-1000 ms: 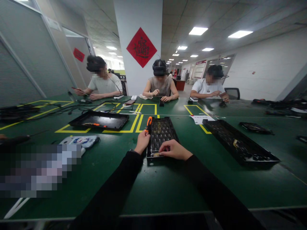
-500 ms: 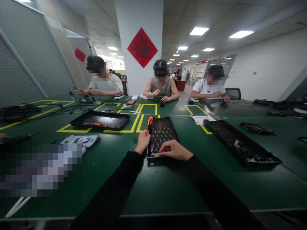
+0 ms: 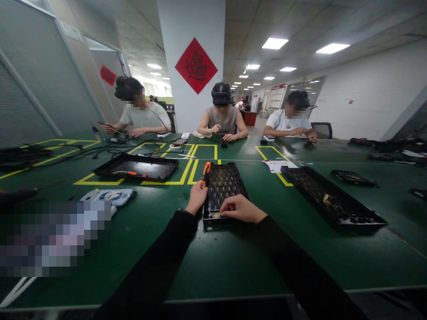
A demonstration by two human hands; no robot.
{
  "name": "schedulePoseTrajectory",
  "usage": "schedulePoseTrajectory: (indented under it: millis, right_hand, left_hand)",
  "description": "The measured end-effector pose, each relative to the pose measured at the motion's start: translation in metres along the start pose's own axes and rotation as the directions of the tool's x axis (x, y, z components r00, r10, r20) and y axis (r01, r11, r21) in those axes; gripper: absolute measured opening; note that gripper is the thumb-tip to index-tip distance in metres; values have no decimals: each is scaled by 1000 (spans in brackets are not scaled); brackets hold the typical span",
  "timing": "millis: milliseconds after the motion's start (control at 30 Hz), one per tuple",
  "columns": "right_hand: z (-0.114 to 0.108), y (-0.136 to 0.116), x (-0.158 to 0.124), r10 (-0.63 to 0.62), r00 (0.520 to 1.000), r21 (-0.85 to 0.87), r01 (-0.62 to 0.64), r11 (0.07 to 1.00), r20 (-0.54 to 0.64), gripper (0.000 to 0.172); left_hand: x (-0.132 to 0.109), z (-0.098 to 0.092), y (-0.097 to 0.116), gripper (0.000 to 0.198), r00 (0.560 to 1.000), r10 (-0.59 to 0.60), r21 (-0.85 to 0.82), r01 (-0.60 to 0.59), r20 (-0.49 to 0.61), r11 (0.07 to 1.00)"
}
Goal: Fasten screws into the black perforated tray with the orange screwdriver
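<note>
A long black case (image 3: 227, 189) lies in front of me, its inside lined with rows of small light parts. At its left edge my left hand (image 3: 197, 196) is closed around a hand tool with orange-and-black handles (image 3: 207, 169); the tool's working end is hidden. My right hand (image 3: 243, 209) reaches over the case's near right side with thumb and fingers pinched together. Just left of those fingertips sits a small yellowish part (image 3: 216, 215) in the near end of the case. Whatever the right fingers pinch is too small to make out.
Left of centre lies a black tray (image 3: 140, 168) with an orange-handled tool inside. Another long black case (image 3: 333, 200) is at right, near a white paper (image 3: 279, 166). A blue-white phone (image 3: 108, 196) rests at left. Cables (image 3: 133, 147) cross the table; three people sit opposite.
The view has shifted slightly. Both hands keep nearly the same place at the case, and the right fingers stay pinched by the yellowish part.
</note>
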State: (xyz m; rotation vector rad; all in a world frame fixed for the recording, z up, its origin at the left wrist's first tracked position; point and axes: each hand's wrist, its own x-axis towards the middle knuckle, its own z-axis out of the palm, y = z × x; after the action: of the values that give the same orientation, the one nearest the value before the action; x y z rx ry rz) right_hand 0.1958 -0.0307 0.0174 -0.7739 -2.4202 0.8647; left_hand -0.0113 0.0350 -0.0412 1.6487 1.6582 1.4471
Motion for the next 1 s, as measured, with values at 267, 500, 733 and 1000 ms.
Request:
schedulePoseTrajectory:
  millis: [267,500,733,1000]
  right_hand:
    - [-1,-2,0,-4,999,-11,3,1000,-46,26]
    - [-1,-3,0,18,1000,2,-18,1000,-4,25]
    - [-1,-2,0,10,999,-15,-11,1000,-43,24]
    - [0,-1,0,13,1000,6,-13,1000,-18,27]
  left_hand:
    - [-1,-3,6,23,1000,2,30,-2,6,1000]
    - [-1,-2,4,22,1000,-10,-23,10,5,1000]
    - [-2,-2,4,21,1000,-25,-39,25,-1,999]
    - [-3,-4,9,21,1000,-19,9,19,11,1000]
